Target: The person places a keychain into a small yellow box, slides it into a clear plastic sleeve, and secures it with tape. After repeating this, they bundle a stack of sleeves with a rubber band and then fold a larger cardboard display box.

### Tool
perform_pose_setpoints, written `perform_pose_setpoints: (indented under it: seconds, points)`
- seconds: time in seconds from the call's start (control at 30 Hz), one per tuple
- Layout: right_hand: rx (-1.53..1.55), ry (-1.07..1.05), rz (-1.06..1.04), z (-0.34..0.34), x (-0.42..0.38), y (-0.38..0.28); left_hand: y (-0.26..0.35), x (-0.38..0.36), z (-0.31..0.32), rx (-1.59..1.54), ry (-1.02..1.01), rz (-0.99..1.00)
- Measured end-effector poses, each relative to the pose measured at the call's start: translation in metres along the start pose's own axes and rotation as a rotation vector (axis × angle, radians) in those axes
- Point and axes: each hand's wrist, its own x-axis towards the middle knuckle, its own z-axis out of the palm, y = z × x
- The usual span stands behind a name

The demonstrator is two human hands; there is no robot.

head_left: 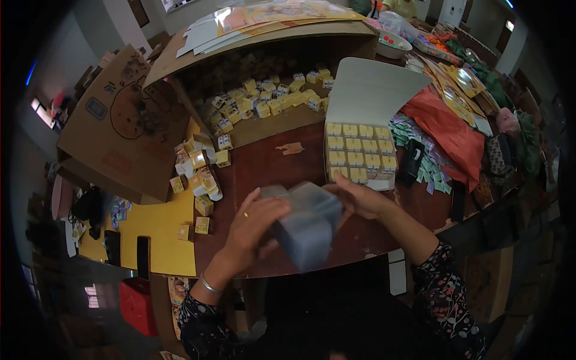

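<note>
Both my hands hold a grey, blurred cardboard piece (306,225) above the near edge of the brown table (270,168). My left hand (252,225) grips its left side, and a ring shows on one finger. My right hand (360,198) holds its upper right corner. Just behind my right hand lies an open white box (366,90) with rows of small yellow-and-white packets (359,153) in its tray.
A large open cardboard carton (126,126) at the back left holds many small yellow boxes (270,99); more lie spilled (198,168) beside it. Yellow sheet (159,231), black phones (143,257), orange cloth (450,129), teal sachets (414,135) and a black object (411,162) surround the box.
</note>
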Motion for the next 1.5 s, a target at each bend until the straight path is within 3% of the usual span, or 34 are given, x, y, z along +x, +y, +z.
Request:
perform_pose_setpoints:
  seconds: [0.07, 0.13, 0.2, 0.3, 0.33, 0.5, 0.7, 0.8, 0.9, 1.13, 1.33, 1.5]
  points:
    - [-0.142, 0.078, -0.027, -0.005, -0.007, 0.001, -0.011, -0.005, -0.012, -0.180, 0.003, -0.335]
    - [-0.216, 0.080, -0.042, -0.006, -0.013, 0.010, -0.036, 0.003, -0.032, -0.353, -0.153, -0.609]
    - [-0.272, 0.036, -0.035, 0.003, -0.021, 0.018, -0.069, 0.013, -0.047, -0.459, -0.346, -0.684]
    - [-0.231, 0.057, -0.017, 0.010, -0.020, 0.028, -0.111, 0.038, -0.053, -0.286, -0.795, -0.610]
    - [-0.218, 0.059, -0.021, 0.010, -0.018, 0.033, -0.140, 0.031, -0.038, -0.317, -0.834, -0.473]
    - [-0.179, 0.096, -0.060, 0.011, -0.013, 0.057, -0.205, 0.056, 0.006, -0.498, -1.175, -0.580]
    - [-0.152, 0.109, -0.077, 0.018, -0.016, 0.064, -0.216, 0.062, 0.017, -0.398, -0.940, -0.614]
    - [-0.103, 0.152, -0.091, 0.017, -0.017, 0.070, -0.213, 0.039, 0.024, -0.345, -0.658, -0.548]
    - [-0.077, 0.171, -0.081, 0.018, -0.014, 0.076, -0.211, 0.027, 0.024, -0.378, -0.519, -0.713]
    - [-0.143, 0.216, -0.102, 0.029, -0.006, 0.072, -0.195, 0.012, 0.025, -0.408, -0.187, -0.817]
    - [-0.334, 0.290, -0.579, 0.058, -0.001, 0.036, -0.119, 0.025, -0.019, -0.574, -0.006, -0.810]
    - [-0.395, 0.347, -0.739, 0.097, 0.008, 0.007, -0.025, 0.023, -0.023, -0.400, 0.136, -0.676]
